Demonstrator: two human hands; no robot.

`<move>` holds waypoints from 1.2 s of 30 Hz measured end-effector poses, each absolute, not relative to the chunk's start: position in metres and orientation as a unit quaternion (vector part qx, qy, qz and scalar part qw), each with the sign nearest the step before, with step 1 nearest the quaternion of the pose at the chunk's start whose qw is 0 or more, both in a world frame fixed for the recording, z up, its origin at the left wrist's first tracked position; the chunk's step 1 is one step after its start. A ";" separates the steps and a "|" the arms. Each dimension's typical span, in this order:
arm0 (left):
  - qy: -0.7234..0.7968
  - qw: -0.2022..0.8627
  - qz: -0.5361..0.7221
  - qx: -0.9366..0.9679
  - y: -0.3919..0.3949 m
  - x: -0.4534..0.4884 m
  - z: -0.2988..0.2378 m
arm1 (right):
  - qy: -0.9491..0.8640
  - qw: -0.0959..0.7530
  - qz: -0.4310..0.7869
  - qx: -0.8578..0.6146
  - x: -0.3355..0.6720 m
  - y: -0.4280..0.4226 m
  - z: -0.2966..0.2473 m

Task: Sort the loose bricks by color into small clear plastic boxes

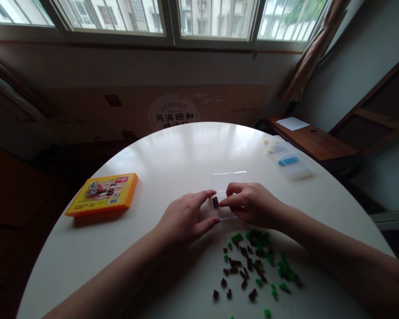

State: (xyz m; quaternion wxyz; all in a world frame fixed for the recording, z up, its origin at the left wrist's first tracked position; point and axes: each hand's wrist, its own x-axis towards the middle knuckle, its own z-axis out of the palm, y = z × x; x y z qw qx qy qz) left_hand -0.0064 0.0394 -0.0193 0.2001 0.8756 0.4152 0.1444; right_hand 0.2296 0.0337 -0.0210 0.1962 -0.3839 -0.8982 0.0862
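A clear plastic box point(228, 217) lies on the white table with its lid point(228, 179) folded back toward the window. My left hand point(185, 215) steadies its left side, forefinger at the far corner and thumb at the near one. Inside, along the left wall, stands a small dark brown toy brick point(215, 202). My right hand point(250, 201) reaches over the box, its fingers curled and one fingertip against that brick; its thumb is partly hidden. Just nearer to me lie loose brown bricks point(233, 270) and green bricks point(260, 239), scattered in a pile.
An orange-yellow game box point(103, 192) lies at the left of the round table point(193, 150). Toward the right edge is another clear plastic case point(297, 170) with a blue piece point(287, 161) in it. A wooden desk point(322, 141) with paper point(293, 123) adjoins at the right.
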 end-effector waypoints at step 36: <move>0.407 0.218 0.149 0.875 0.041 -0.008 -0.016 | -0.886 0.250 0.068 -0.384 0.239 0.030 -0.005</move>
